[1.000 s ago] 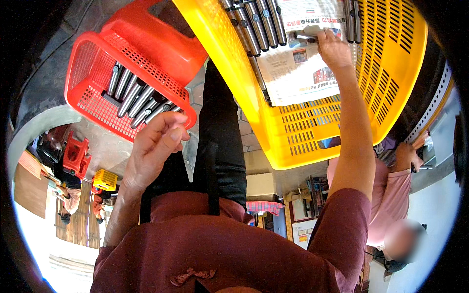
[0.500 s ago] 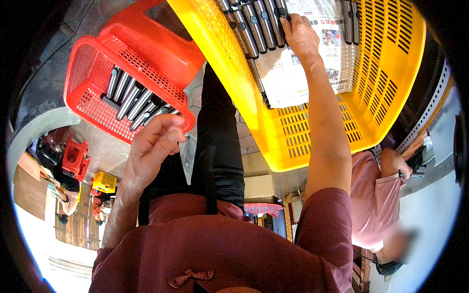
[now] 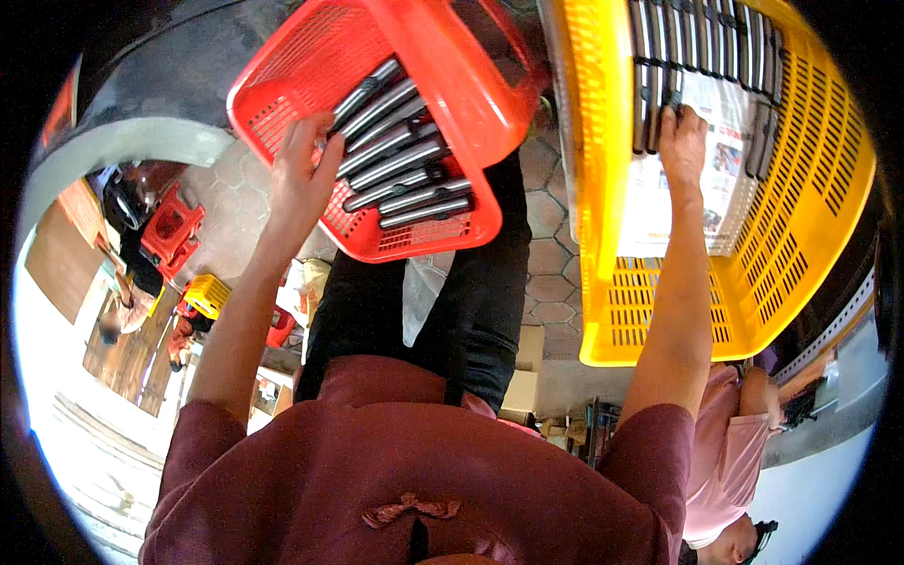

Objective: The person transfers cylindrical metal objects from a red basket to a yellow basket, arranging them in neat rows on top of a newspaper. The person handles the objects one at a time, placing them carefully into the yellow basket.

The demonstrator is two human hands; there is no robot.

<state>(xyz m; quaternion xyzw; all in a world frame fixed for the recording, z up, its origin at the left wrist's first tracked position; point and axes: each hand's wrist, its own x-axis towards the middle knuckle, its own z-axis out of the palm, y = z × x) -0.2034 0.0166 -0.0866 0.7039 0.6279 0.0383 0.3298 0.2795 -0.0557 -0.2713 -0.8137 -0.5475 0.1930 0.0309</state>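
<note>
In the red basket on the left lie several shiny metal tubes, black along part of their length. My left hand reaches over the basket's left side, thumb and fingers apart beside the tubes' near-left ends. The yellow crate on the right holds rows of similar dark and silver tubes on a sheet of newspaper. My right hand is inside that crate, its fingers closed round the lower end of a metal tube in the second row. The fingers partly cover that tube.
Beyond the red basket stands a red plastic stool or chair. At lower right is another person in a pink shirt. A red stool and a small yellow crate are farther off to the left, on the tiled floor.
My view has turned left, so both containers sit farther right. My left hand has moved from in front of the red basket to in among its tubes. My right hand stays in the yellow crate.
</note>
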